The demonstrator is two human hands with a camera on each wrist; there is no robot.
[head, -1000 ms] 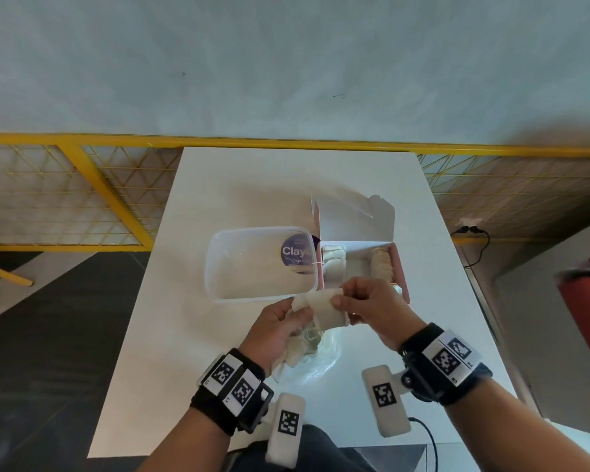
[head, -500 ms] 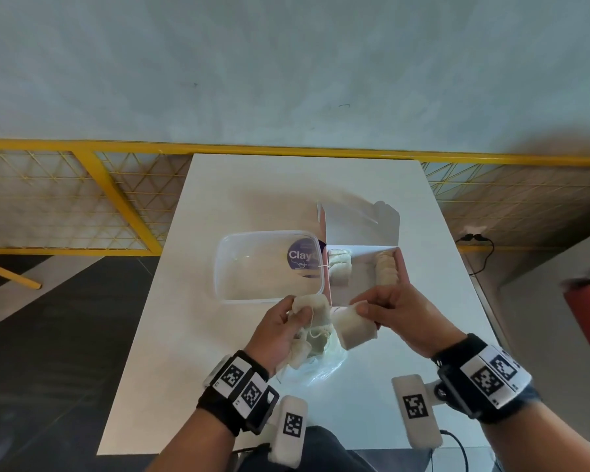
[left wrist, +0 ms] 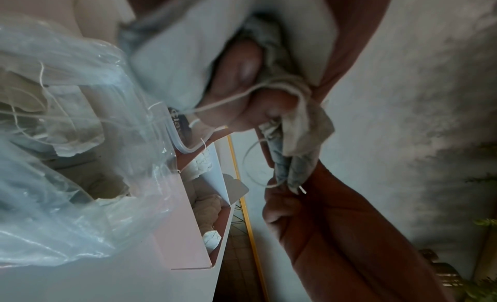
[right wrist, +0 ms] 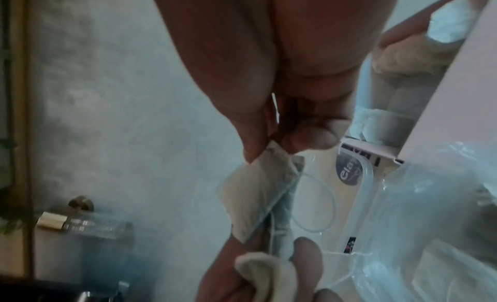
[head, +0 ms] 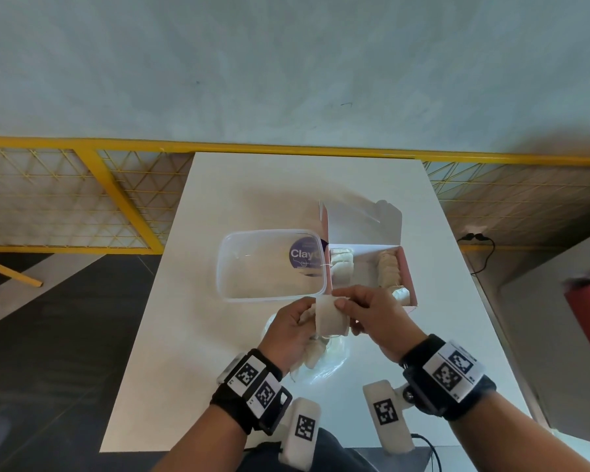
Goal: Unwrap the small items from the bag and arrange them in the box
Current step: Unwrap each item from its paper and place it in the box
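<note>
A small white tea bag (head: 331, 318) with a string is held between both hands just in front of the box. My right hand (head: 346, 303) pinches its top edge between thumb and forefinger (right wrist: 252, 149). My left hand (head: 304, 318) grips its other side together with a clump of further tea bags (head: 312, 356). The thin clear plastic bag (head: 327, 366) lies crumpled under that hand. In the left wrist view a string (left wrist: 228, 98) runs across my left fingertips (left wrist: 242, 72). The open pink box (head: 410, 274) holds two rows of tea bags (head: 387, 267).
A clear plastic container (head: 269, 294) with a purple round label stands on the white table (head: 191, 335), touching the box's left side. The box's lid (head: 365, 223) stands upright behind it. A yellow railing (head: 286, 146) runs past the table's far edge.
My right hand carried a tea bag off to the near end of the box, then came back to the left hand and now pinches a tea bag there. The left hand barely moved.
</note>
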